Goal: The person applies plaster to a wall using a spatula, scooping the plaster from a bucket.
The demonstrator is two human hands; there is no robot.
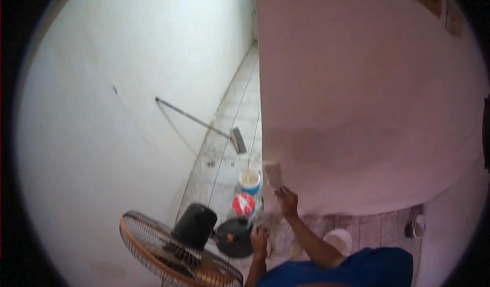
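Observation:
My right hand (287,201) is closed on a wide, flat, pale scraper (272,173), held up at the lower edge of the pink wall (352,72) beside its corner. Lower and to the left, my left hand (259,240) has curled fingers round something blurred that I cannot make out. Just left of it are the fan's dark round base (229,236) and the standing fan (153,246) with a wire cage and orange rim. A red and white lid (243,204) lies beyond, near a blue and white bucket (250,187) with a stick in it.
A long-handled floor tool (237,140) leans on the white wall (102,134) at left. A narrow tiled passage (240,93) runs ahead between walls. A white basin (337,238) is by my right forearm; a dark container (413,228) sits at far right.

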